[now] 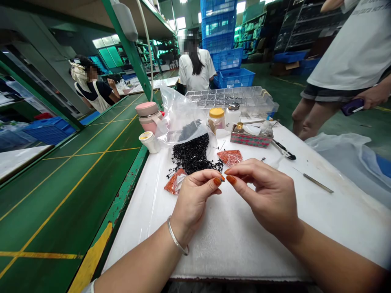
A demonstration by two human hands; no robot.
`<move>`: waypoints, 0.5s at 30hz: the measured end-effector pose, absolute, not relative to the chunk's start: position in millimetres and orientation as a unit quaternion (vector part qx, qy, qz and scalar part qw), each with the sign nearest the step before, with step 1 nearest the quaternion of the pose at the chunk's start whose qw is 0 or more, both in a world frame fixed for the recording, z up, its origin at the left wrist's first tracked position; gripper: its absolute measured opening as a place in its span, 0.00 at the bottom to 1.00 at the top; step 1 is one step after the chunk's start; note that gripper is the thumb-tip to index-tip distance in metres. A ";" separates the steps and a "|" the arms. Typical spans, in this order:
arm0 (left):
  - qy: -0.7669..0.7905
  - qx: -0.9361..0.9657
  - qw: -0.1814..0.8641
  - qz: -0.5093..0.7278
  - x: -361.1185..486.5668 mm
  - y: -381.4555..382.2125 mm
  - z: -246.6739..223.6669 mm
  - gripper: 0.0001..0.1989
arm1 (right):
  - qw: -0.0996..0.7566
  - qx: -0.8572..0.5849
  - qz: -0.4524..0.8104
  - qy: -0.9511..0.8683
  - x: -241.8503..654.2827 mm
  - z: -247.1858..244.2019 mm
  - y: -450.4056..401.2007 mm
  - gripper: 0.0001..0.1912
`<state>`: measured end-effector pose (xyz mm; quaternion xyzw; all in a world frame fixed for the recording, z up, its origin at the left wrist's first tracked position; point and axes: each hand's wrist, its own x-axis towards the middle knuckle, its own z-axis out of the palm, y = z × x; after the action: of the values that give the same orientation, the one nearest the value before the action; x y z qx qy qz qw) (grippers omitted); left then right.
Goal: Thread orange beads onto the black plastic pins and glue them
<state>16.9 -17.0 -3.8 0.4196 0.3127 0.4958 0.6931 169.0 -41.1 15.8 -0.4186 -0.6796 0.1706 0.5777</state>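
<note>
Above the white tabletop, my left hand pinches a tiny dark part between thumb and forefinger; only its tip shows. My right hand meets it from the right, thumb and forefinger closed almost together at that tip. Whatever the right fingertips hold, if anything, is too small to make out. Just beyond the hands lies a heap of small black plastic parts, spilling from a clear plastic bag. Two clear bags of tiny orange pieces lie near it, one bag by my left hand, another bag behind the fingertips.
A pink mug, a white tub, a yellow-lidded jar and a patterned box stand farther back. A thin metal-handled tool and a cutter lie right. The green conveyor runs left. A person stands at right.
</note>
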 end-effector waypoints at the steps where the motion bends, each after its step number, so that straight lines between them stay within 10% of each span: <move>1: 0.311 0.423 0.691 0.496 17.0 -16.8 -4.0 0.01 | 0.577 -0.416 0.166 -0.683 169.0 15.9 -41.2 0.06; 15: 0.310 0.438 0.683 0.496 16.4 -15.5 -3.8 0.01 | 0.575 -0.426 0.181 -0.675 169.0 16.2 -41.3 0.05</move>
<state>16.4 -15.5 -3.8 0.4379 0.3098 0.4964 0.6825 169.0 -41.3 16.2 -0.4262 -0.6748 0.1810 0.5746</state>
